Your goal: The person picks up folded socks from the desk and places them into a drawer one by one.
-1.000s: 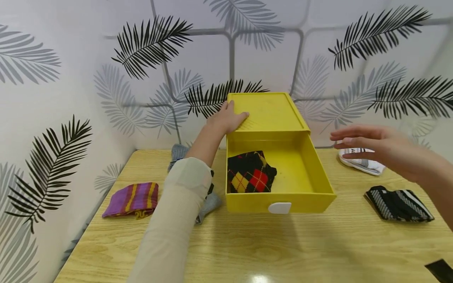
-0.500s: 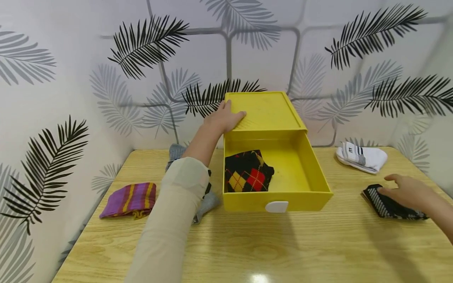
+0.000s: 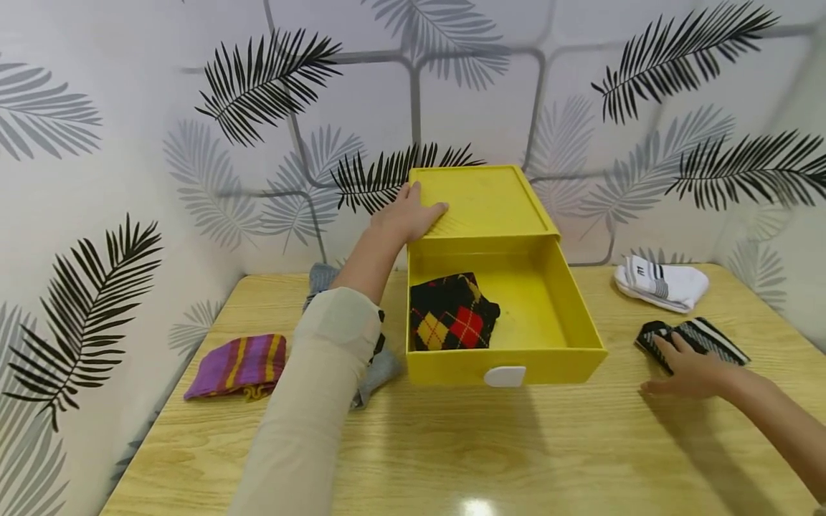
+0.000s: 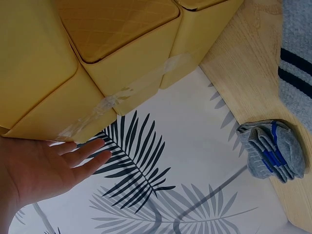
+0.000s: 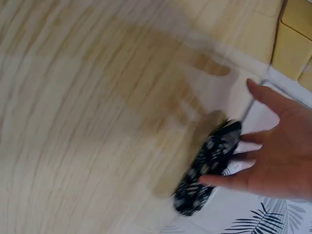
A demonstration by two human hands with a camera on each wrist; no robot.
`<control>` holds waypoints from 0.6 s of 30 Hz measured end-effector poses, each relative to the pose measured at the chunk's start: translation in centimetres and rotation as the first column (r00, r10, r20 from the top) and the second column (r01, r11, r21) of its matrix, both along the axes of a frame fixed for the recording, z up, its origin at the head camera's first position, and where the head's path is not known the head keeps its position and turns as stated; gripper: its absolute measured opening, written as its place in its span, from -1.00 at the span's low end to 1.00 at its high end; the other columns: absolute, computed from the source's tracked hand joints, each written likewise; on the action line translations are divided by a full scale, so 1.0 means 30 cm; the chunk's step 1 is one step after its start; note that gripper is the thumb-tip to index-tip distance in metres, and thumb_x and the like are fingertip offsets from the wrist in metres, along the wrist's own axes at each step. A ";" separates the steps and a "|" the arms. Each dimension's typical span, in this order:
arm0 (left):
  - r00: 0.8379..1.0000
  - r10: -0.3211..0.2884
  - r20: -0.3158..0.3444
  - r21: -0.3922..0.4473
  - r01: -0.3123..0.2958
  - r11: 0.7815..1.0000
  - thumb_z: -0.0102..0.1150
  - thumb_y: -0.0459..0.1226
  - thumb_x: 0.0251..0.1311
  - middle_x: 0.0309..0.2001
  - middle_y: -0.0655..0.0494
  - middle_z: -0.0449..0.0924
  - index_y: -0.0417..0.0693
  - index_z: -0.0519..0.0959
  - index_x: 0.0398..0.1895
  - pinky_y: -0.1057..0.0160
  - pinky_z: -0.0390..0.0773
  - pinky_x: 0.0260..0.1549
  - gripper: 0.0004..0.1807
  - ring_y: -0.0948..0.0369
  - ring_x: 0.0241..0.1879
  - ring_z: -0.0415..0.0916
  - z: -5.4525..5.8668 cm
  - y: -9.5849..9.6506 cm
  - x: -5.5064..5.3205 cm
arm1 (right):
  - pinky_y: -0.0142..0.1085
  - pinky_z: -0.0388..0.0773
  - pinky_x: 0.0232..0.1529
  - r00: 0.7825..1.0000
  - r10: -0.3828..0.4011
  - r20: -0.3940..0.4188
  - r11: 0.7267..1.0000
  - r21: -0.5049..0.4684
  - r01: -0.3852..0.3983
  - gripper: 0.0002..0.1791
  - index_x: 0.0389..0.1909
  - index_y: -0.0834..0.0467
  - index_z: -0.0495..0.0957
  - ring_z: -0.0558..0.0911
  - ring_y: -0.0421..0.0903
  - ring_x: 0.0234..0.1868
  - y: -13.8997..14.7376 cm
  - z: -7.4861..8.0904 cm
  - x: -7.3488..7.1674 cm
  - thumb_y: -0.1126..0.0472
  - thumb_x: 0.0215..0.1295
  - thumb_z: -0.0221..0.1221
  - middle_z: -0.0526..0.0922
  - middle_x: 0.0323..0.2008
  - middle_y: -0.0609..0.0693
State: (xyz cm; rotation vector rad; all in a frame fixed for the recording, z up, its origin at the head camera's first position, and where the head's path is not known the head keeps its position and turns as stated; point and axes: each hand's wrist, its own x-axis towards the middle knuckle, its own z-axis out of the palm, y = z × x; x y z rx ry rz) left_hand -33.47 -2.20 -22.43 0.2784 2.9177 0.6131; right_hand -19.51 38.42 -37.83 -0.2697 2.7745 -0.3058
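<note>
My left hand (image 3: 406,215) rests on the top left edge of a yellow box (image 3: 484,201); in the left wrist view its fingers lie straight along the box's side. The box's drawer (image 3: 506,365), with a white pull tab, stands pulled out. Inside, at the left, lies a folded black sock with red and yellow diamonds (image 3: 454,315). To the right, my right hand (image 3: 693,373) reaches over a folded black-and-white patterned sock (image 3: 716,337). In the right wrist view, that hand's fingers are spread and touch or overlap the black-and-white sock (image 5: 207,165), its thumb apart.
A white folded sock (image 3: 661,283) lies at the back right. Left of the box lie a purple and yellow striped sock (image 3: 239,365) and grey socks (image 3: 381,373), partly behind my left sleeve. Patterned walls (image 3: 258,158) bound the wooden table (image 3: 477,444) behind and at left.
My right hand has come down from beside the drawer to the black-and-white sock. That sock has shifted left and back with it. My left hand stays on the box.
</note>
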 end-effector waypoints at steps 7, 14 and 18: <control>1.000 -0.001 0.003 0.013 0.001 1.000 -0.38 0.23 0.29 0.45 0.11 -0.39 0.08 -0.30 0.46 -0.07 0.02 0.20 -0.18 0.00 0.37 -0.18 0.005 -0.002 -0.005 | 0.39 -0.26 0.05 0.988 0.129 -0.084 0.990 -0.043 -0.133 0.09 0.34 0.42 -0.15 -0.15 0.64 0.14 -0.030 -0.030 -0.037 -0.12 0.07 0.24 -0.16 0.25 0.56; 1.000 0.002 0.009 0.017 -0.002 1.000 -0.38 0.22 0.29 0.45 0.11 -0.40 0.08 -0.31 0.46 -0.07 0.04 0.19 -0.18 -0.01 0.36 -0.17 0.003 -0.005 -0.006 | 0.39 -0.13 0.05 0.973 0.173 -0.154 0.981 -0.063 -0.184 0.04 0.35 0.35 0.00 -0.16 0.62 0.17 -0.035 -0.042 -0.076 -0.15 0.02 0.27 -0.08 0.29 0.46; 1.000 0.000 0.007 0.013 0.000 1.000 -0.39 0.23 0.29 0.45 0.11 -0.40 0.08 -0.31 0.46 -0.07 0.03 0.20 -0.18 0.00 0.37 -0.18 0.004 -0.005 -0.005 | 0.36 -0.15 0.08 0.964 0.194 -0.183 0.971 -0.101 -0.215 0.02 0.36 0.31 0.04 -0.15 0.56 0.21 -0.027 -0.047 -0.090 -0.13 0.02 0.29 -0.05 0.31 0.41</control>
